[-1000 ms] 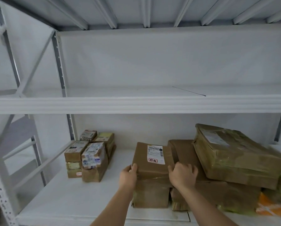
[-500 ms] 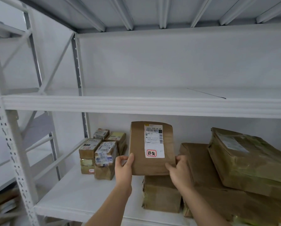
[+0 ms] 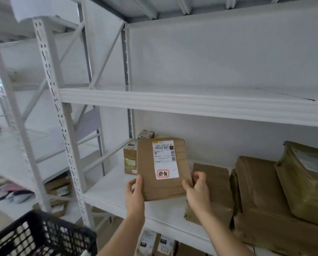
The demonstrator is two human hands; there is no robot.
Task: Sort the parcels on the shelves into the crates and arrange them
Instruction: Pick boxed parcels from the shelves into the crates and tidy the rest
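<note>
Parcel (image 3: 161,169) with the white label (image 3: 165,159) is up off the shelf (image 3: 113,193), held label toward you in front of the small boxes (image 3: 130,157). You're at the carrying step: I judge the next move is a swing down and left to the black crate (image 3: 42,237), clearing the shelf post (image 3: 62,126). Your left hand (image 3: 135,194) pinches its lower left edge, thumb on the front; your right hand (image 3: 197,191) grasps the lower right edge, fingers curled behind. Brown parcels (image 3: 261,191) sit stacked to the right.
</note>
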